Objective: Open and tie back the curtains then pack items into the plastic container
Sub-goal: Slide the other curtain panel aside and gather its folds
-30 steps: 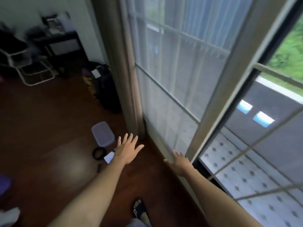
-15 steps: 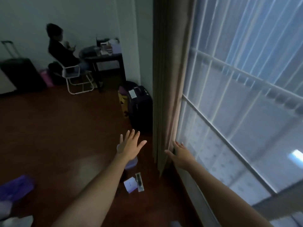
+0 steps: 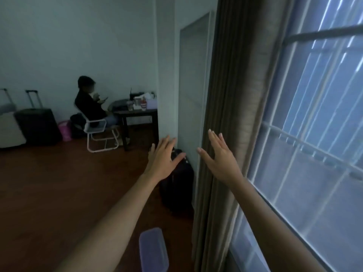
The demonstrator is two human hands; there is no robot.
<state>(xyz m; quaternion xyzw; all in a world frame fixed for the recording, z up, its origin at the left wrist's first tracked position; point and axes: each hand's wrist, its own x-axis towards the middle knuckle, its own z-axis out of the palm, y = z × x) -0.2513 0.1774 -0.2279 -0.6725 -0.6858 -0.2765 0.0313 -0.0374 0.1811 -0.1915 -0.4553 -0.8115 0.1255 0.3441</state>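
Two bare hands reach forward near the middle of the frame, both with fingers spread and holding nothing. The left hand (image 3: 164,160) hangs in the air just left of centre, in front of a dark suitcase (image 3: 177,185) that stands on the wooden floor (image 3: 59,193) against the wall. The right hand (image 3: 221,160) is raised just right of centre, palm facing the brown curtain (image 3: 235,95); whether it touches the cloth cannot be told. That curtain hangs gathered in a tall bunch from the top of the frame to the bottom, at the left edge of the window (image 3: 314,134), whose glass and bars fill the right side. At the bottom centre a plastic container (image 3: 153,250) with a purplish lid lies on the floor, just left of the curtain's lower end and between the two forearms. In the left middle distance a person (image 3: 88,107) sits on a white chair (image 3: 102,134) at a dark table (image 3: 137,114) covered with small things. More suitcases (image 3: 37,124) stand along the far wall at the left edge.
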